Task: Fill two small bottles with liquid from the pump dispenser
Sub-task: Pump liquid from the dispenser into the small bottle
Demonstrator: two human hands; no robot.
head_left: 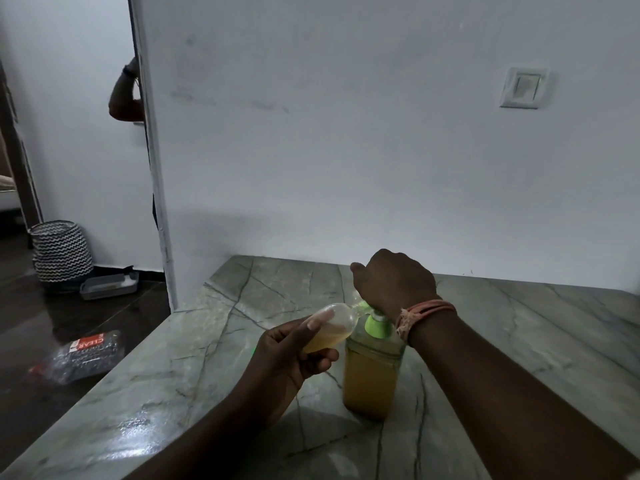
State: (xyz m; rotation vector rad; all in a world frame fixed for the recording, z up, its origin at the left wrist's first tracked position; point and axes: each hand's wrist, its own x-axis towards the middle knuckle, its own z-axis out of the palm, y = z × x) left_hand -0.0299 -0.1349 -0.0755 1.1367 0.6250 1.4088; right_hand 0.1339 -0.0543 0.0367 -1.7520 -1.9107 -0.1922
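We're holding small bottle (329,332) tilted in left hand (287,355) at the spout; right hand (393,284) pressing pump dispenser (372,368), fingers probably curled over it.

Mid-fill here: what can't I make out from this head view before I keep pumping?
- Pump head and spout: covered by the right hand.
- Small bottle mouth: hidden behind that hand, so its seating on the spout is unclear.
- Small bottle's lower end: wrapped by the left hand.
- Second small bottle: not in view.
- Pump dispenser label: too dim to tell.
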